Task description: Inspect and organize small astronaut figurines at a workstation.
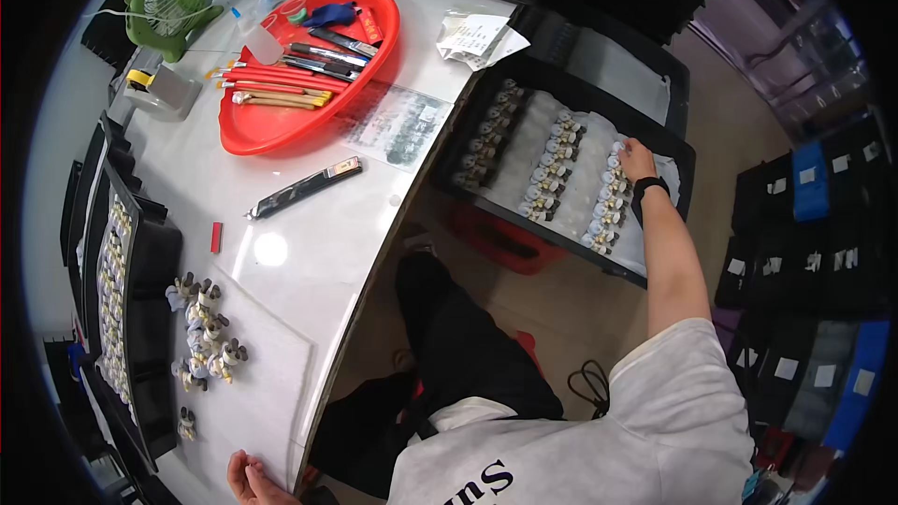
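Observation:
At the right, my right hand (639, 161) reaches into a black crate (571, 92) lined with white sheeting. Its fingertips are closed together at the far end of a row of small figurines (606, 210), on one of them. More such figurines (554, 164) lie in rows beside it. My left hand (253, 481) rests by the table's near edge, fingers curled together; whether anything is between them is hidden. Beyond it, a loose cluster of grey, white and yellow figurines (208, 332) lies on a white foam sheet (267, 355), with a single figurine (187, 423) apart from the others.
A red basin (390, 47) holds brushes, pens and a squeeze bottle. A black-handled cutter (304, 189) and a small red block (216, 238) lie on the table. A black crate of figurines (157, 271) stands at left, a green fan (171, 0) far left. Stacked bins (762, 189) stand right.

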### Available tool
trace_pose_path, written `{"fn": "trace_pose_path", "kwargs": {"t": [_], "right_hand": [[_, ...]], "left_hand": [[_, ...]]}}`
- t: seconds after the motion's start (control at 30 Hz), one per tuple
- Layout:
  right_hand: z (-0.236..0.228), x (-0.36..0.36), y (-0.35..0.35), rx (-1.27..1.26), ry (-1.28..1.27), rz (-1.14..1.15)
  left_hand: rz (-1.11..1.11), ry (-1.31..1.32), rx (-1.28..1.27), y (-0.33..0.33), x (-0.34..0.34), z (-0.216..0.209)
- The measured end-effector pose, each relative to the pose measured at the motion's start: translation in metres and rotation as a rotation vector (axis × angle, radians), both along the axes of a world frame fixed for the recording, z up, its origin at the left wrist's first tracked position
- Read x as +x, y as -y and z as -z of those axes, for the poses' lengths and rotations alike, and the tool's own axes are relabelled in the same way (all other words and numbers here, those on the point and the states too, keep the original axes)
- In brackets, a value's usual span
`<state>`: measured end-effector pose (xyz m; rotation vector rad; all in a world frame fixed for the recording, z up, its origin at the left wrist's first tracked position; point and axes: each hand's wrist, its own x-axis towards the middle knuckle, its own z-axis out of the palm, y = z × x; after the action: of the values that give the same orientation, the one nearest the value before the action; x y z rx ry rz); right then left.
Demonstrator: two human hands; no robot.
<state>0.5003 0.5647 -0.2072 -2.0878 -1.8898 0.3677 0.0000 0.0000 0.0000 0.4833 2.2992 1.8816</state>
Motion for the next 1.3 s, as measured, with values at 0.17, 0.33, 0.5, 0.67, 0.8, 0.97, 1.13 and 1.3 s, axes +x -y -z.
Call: {"fn": "trace_pose_path", "kwargs": {"t": [0.17,0.33,0.5,0.67,0.8,0.97,1.13,1.3], "right_hand": [[0.001,-0.009,-0.003,0.006,0.008,0.036],[-0.003,-0.013,-0.004,0.028,0.022,0.107],[0.001,0.0,-0.007,0.064,-0.013,0.017],[-0.032,0.018,0.008,0.129,-0.057,-0.082],[-0.069,0.037,0.044,0.097,0.04,0.007],[-0.098,0.051,0.111,-0.032,0.238,0.091],[-0.123,0.007,0.169,-0.22,0.297,0.277],[-0.107,0.007,0.182,-0.165,0.383,0.134]], "left_hand": [[-0.027,-0.08,-0.047,-0.01,0.01,-0.007],[-0.033,-0.082,-0.041,-0.013,0.011,-0.009],[-0.021,-0.056,-0.025,-0.011,0.009,-0.006],[-0.048,-0.061,-0.031,-0.014,0.011,-0.007],[-0.055,-0.118,-0.088,-0.02,0.015,-0.011],[-0.05,-0.118,-0.047,-0.021,0.016,-0.011],[-0.04,-0.14,-0.035,-0.018,0.014,-0.01],[0.004,-0.162,-0.027,-0.012,0.011,-0.007]]}}
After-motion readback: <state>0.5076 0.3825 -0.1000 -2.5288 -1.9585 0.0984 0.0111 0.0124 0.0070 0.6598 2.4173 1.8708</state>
